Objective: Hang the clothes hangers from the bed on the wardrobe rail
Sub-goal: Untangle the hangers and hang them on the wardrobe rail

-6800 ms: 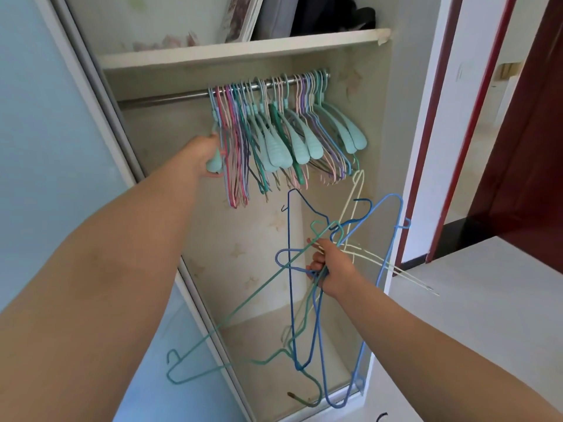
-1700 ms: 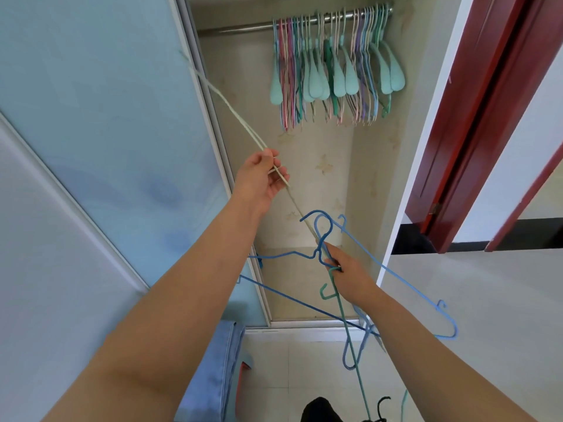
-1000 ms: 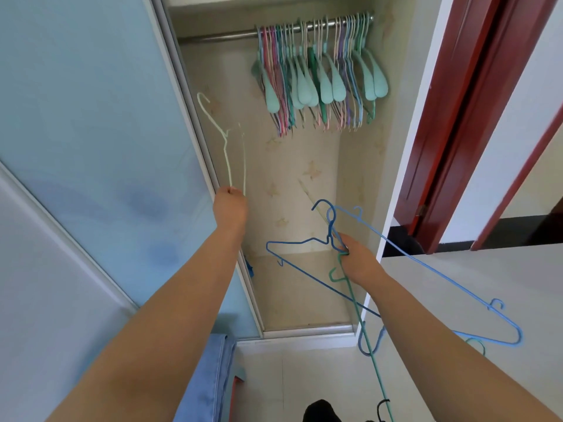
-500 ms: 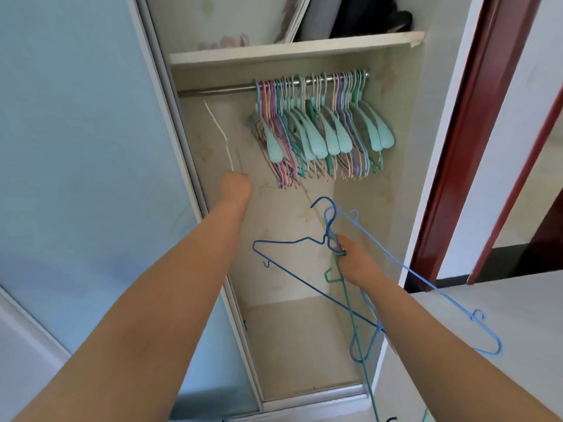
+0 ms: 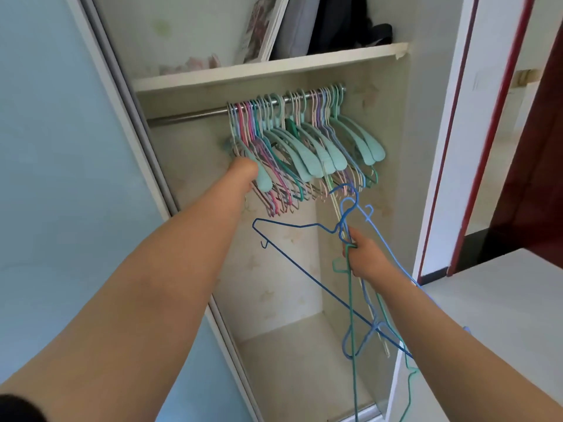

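Task looks well advanced but not finished. A dense row of pastel hangers (image 5: 301, 141), mint plastic ones mixed with thin pink, purple and cream wire ones, already hangs bunched on the right part of the round metal wardrobe rail (image 5: 189, 115); the left stretch of the rail is bare. Left to hang: a loose tangle of blue and green wire hangers (image 5: 350, 269), with what seems a cream one among them, all off the rail. The bed is not in view, so whether more hangers wait there cannot be told. Left hand (image 5: 243, 170): arm stretched up and forward into the wardrobe, hand at the left end of the hung row, touching or just beside the outermost mint hanger; fingers are hidden behind the back of the hand, so whether it grips anything cannot be told. Right hand (image 5: 364, 257): lower and nearer, fingers curled tight round the necks of the wire bundle, hooks pointing up just below the hung row, long bars trailing down toward the wardrobe floor. One dark blue hanger (image 5: 292, 248) juts out leftward from the fist. Hands well apart. White shelf (image 5: 274, 68) above the rail carries a framed picture and dark bags. Judgement: several more hanging passes remain.
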